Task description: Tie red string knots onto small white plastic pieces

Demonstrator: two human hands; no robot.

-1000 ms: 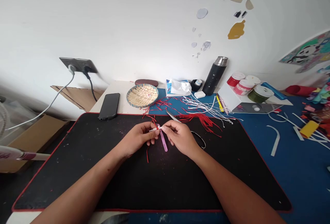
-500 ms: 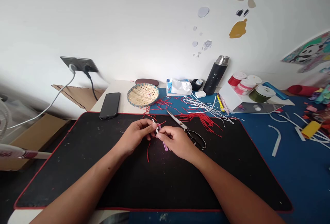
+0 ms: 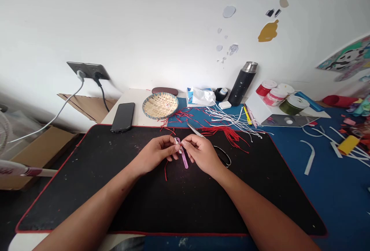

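Observation:
My left hand [image 3: 160, 150] is closed in a pinch on a short piece of white cord [image 3: 176, 141], which looks bent or looped at the fingertips. Close on its right, my right hand [image 3: 202, 152] has thumb and forefinger pressed together at the cord's other side; the bit between them is too small to see well. Beneath the fingertips a slim purple strip-like tool [image 3: 185, 161] with a slot lies on the black mat [image 3: 185, 201]. Scissors [image 3: 224, 156] lie behind my right hand, partly covered by it. A red cord piece [image 3: 165, 170] is below my left hand.
Red cords [image 3: 228, 135] and white cords [image 3: 231, 117] are spread at the mat's back edge. Behind stand a woven basket [image 3: 160, 105], a tissue pack [image 3: 200, 96], a black thermos [image 3: 242, 85] and ribbon spools [image 3: 293, 104]. A phone [image 3: 123, 117] lies at back left.
The white cord has turned and shifted slightly right in my left fingers. My right hand has moved a little up and right, uncovering more of the purple tool and covering more of the scissors.

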